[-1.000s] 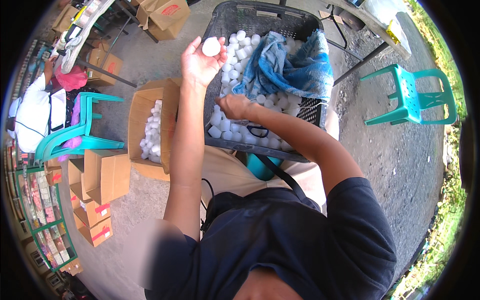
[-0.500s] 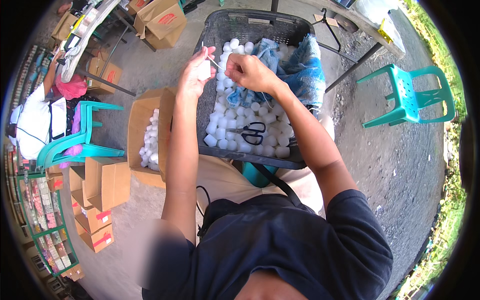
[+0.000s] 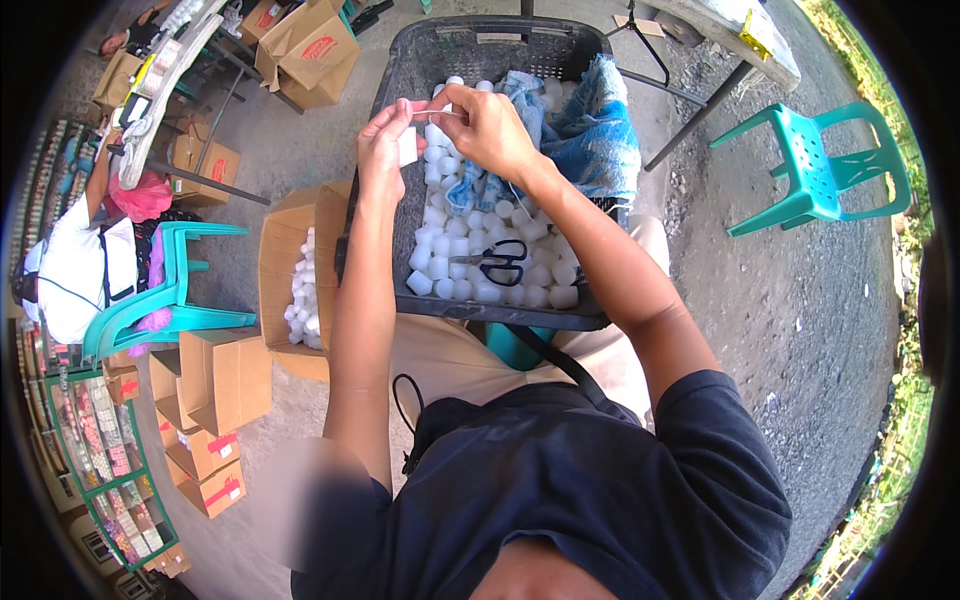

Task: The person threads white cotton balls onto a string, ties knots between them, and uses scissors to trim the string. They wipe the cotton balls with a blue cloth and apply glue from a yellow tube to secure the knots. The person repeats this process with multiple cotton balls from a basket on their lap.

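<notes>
My left hand [image 3: 379, 155] is closed around a small white cylinder [image 3: 407, 147], over the left side of a black plastic crate [image 3: 500, 315]. A thin white string [image 3: 432, 111] runs between the fingertips of both hands. My right hand [image 3: 495, 130] pinches its right end. Below the hands, many loose white cylinders [image 3: 455, 245] fill the crate. Black-handled scissors [image 3: 503, 263] lie on top of them. A blue and white cloth [image 3: 600, 135] hangs over the crate's right side, partly behind my right forearm.
A cardboard box [image 3: 272, 270] holding more white cylinders stands left of the crate. Further left are a teal chair [image 3: 180, 270], smaller boxes [image 3: 228, 380] and a person in white [image 3: 75, 275]. Another teal chair [image 3: 810, 165] is at right, near a table [image 3: 740, 35].
My right hand has moved slightly left and up, and the string now stretches nearly level between my hands. The white cylinder stays in my left hand. The view has shifted a little.
</notes>
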